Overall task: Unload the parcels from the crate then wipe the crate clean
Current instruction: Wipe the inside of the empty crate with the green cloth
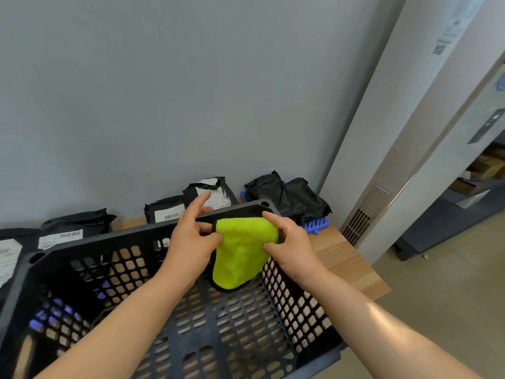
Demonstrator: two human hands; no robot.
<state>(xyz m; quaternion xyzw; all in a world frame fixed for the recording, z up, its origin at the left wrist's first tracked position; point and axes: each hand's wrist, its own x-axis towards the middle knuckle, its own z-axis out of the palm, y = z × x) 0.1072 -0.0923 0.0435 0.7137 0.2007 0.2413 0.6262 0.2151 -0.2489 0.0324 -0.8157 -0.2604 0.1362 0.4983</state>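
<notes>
My left hand [191, 237] and right hand [291, 243] each pinch a top edge of the yellow cloth [241, 253], which hangs lengthwise down between them. The floor of the crate [109, 240] lies straight below both hands, with its far wall just behind. The parcels [73, 228] sit on the surface [341, 255] beyond that rim.

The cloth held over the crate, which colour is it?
Bright yellow-green cloth with black edging; head view.

A yellow-green cloth [241, 251] with black edging, a black lattice crate [114, 242], black parcels [289, 196].
</notes>
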